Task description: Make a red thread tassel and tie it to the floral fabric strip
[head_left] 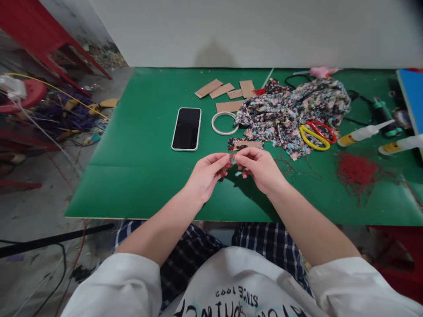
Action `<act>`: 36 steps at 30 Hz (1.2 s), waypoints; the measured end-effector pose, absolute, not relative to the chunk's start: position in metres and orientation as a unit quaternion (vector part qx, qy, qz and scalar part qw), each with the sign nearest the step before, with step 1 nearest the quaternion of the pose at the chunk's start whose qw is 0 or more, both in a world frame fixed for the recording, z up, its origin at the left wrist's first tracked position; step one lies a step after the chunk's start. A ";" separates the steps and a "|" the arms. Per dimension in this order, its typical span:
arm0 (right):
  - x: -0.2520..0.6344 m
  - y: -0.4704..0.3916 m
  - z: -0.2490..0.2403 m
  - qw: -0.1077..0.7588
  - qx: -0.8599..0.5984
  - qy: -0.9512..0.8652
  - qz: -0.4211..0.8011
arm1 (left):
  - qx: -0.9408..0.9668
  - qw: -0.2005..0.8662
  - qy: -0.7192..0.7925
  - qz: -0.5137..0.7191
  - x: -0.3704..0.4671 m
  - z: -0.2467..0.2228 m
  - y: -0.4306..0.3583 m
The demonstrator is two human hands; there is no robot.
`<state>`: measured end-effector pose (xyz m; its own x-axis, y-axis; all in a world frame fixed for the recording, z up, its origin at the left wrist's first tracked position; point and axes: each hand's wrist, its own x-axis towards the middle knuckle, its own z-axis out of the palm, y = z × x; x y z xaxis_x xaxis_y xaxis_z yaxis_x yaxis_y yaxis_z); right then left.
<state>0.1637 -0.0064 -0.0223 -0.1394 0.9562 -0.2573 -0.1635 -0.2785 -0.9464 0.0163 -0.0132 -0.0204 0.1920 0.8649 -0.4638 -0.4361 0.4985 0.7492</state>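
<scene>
Left hand (208, 174) and right hand (259, 167) pinch red string (232, 155); it lies between their fingertips.

A thin red cord (233, 155) (mostly hidden, from where I stand) shows in short bits, held pinched, near the frame's centre.

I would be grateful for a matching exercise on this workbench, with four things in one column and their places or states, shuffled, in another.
Things
1. Dark-screened phone with white edges
2. Flat white ring
3. Scissors with one red and one yellow handle
4. Bare left hand and bare right hand

Places or states
A. At the near right part of the floral cloth
B. Close together, fingertips at thin red strands
C. Left of everything else listed
D. Between phone and floral cloth

Right pairs: 1-C, 2-D, 3-A, 4-B
</scene>
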 end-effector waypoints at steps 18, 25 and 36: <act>0.156 -0.007 -0.027 0.486 -0.496 -0.424 0.581 | 0.248 0.741 0.447 0.435 0.019 -0.020 -0.015; 0.155 -0.009 -0.028 0.465 -0.512 -0.500 0.523 | 0.247 0.740 0.446 0.439 0.019 -0.021 -0.016; 0.152 -0.013 -0.028 0.425 -0.550 -0.616 0.370 | 0.240 0.751 0.437 0.434 0.020 -0.023 -0.015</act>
<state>0.1518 -0.0130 -0.0276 -0.0333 0.9926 0.1169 0.3640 0.1209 -0.9235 0.0200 -0.0151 -0.0226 0.2419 0.8611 -0.4471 -0.4422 0.5080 0.7392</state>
